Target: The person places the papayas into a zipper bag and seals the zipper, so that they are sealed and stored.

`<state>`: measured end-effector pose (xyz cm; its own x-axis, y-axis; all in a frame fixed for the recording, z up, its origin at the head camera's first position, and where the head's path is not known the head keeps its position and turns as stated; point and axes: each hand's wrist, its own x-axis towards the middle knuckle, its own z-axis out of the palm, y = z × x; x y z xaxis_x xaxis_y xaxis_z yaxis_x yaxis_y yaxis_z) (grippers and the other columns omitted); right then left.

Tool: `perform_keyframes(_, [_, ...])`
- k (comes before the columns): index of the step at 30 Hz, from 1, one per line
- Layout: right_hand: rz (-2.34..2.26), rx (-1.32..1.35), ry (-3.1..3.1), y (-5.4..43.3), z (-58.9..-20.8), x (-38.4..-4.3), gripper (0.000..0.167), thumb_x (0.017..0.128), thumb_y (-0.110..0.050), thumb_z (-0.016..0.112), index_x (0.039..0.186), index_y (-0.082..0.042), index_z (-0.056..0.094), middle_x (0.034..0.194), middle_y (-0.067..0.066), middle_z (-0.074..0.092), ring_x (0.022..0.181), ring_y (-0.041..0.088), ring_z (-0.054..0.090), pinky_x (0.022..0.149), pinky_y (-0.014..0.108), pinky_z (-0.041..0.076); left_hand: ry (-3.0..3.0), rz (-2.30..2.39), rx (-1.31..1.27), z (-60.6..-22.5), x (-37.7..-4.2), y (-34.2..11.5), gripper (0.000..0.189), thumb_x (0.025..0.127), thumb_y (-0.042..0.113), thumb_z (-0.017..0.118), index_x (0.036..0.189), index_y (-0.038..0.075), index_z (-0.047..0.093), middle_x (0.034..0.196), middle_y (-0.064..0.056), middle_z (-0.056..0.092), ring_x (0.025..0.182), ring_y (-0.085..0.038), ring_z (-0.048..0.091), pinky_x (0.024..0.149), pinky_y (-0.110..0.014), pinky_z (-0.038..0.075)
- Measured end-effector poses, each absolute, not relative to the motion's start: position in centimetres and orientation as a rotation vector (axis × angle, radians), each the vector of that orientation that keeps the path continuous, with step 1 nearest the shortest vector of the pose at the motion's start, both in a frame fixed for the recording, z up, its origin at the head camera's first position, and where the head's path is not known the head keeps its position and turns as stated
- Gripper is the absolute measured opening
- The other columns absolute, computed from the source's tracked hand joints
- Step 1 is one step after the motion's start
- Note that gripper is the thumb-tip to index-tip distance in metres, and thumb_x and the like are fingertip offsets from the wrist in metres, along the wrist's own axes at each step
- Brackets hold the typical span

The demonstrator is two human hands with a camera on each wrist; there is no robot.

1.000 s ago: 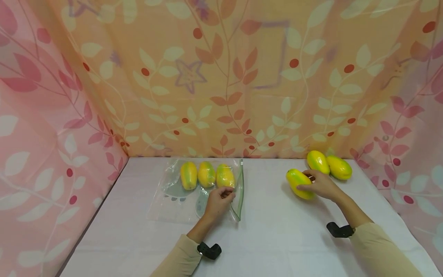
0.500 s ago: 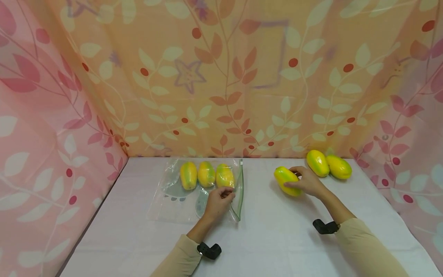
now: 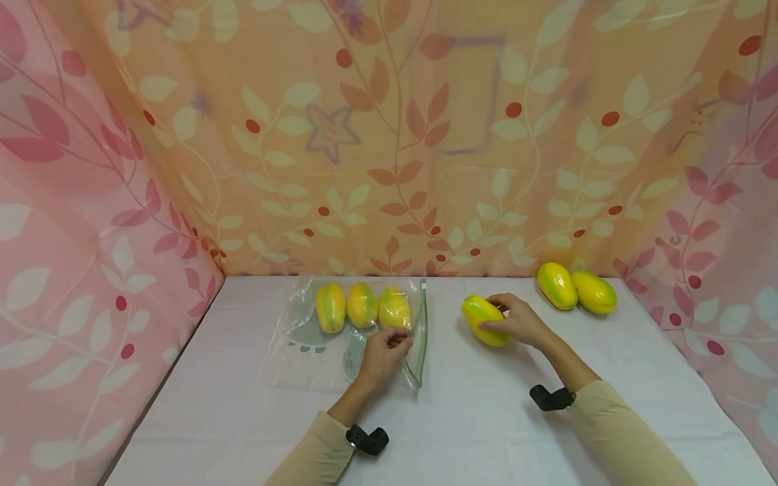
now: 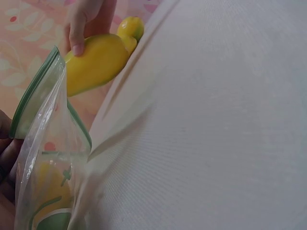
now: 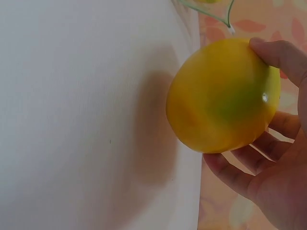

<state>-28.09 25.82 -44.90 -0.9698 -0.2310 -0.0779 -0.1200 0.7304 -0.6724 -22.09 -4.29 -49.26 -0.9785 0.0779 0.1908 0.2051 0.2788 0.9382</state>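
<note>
In my right hand point(image 3: 523, 320) is a yellow papaya point(image 3: 481, 320) with green streaks, gripped between thumb and fingers. The right wrist view shows this papaya point(image 5: 223, 96) held off the white cloth, its shadow beside it. My left hand point(image 3: 384, 354) pinches the upper layer of a clear zip bag point(image 3: 292, 368) near its green-edged mouth. Seen from the left wrist, the bag's green zip edge point(image 4: 36, 93) stands lifted and the mouth gapes towards the held papaya. Three papayas point(image 3: 362, 306) lie in a row inside the bag. The left fingertips are partly hidden behind the plastic.
Two more papayas, one point(image 3: 557, 287) leaning close to the other point(image 3: 594, 293), lie at the back right of the white-clothed table point(image 3: 474, 418). A patterned orange curtain point(image 3: 389, 169) rises along the back edge, with pink curtain point(image 3: 73, 270) at the sides.
My right hand has carried its papaya leftward, away from the two at the back right and closer to the bag's mouth. The left hand and bag have stayed in place.
</note>
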Motion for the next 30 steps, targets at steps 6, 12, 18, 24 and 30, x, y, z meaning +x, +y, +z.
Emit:
perform_keyframes(6, [-1.092,-0.282,2.740,24.8,-45.1,-28.2,0.074,0.080,-0.042,0.077,0.135,-0.002,0.050,0.129,0.018,0.055,0.110,0.031,0.051,0.097,0.047,0.049,-2.430,-1.804,-0.253,-49.4,-22.2,-4.2,0.015,0.087,0.008,0.068,0.098,-0.003,0.071,0.084,-0.014,0.071,0.069,-0.008,0.057,0.063,-0.015,0.048])
perform_keyframes(12, [-1.117,-0.289,2.726,23.9,-45.2,-28.4,0.073,0.079,-0.041,0.077,0.135,-0.004,0.050,0.128,0.017,0.056,0.112,0.031,0.051,0.097,0.047,0.049,-2.429,-1.794,-0.262,-49.3,-22.1,-4.3,0.016,0.088,0.008,0.067,0.098,-0.003,0.071,0.084,-0.014,0.071,0.070,-0.008,0.057,0.063,-0.016,0.048])
perform_keyframes(18, [-1.171,-0.250,2.693,23.2,-44.9,-28.8,0.070,0.079,-0.042,0.078,0.131,-0.006,0.048,0.126,0.016,0.055,0.112,0.030,0.052,0.099,0.046,0.049,-2.440,-1.797,-0.246,-49.2,-22.1,-4.2,0.016,0.088,0.009,0.067,0.099,-0.002,0.071,0.085,-0.013,0.071,0.070,-0.008,0.057,0.063,-0.016,0.048])
perform_keyframes(24, [-1.206,-0.255,2.658,22.4,-44.9,-28.9,0.069,0.078,-0.042,0.079,0.128,-0.006,0.048,0.126,0.016,0.055,0.111,0.030,0.052,0.100,0.046,0.048,-2.447,-1.816,-0.229,-49.2,-22.1,-4.1,0.016,0.088,0.009,0.067,0.100,-0.001,0.071,0.086,-0.012,0.071,0.070,-0.007,0.057,0.063,-0.016,0.048])
perform_keyframes(30, [-1.210,-0.274,2.655,21.7,-45.1,-28.8,0.068,0.078,-0.040,0.079,0.129,-0.005,0.049,0.125,0.015,0.056,0.111,0.029,0.052,0.100,0.046,0.048,-2.453,-1.817,-0.228,-49.3,-22.2,-4.2,0.018,0.089,0.011,0.067,0.101,-0.001,0.071,0.086,-0.012,0.071,0.071,-0.007,0.057,0.063,-0.015,0.048])
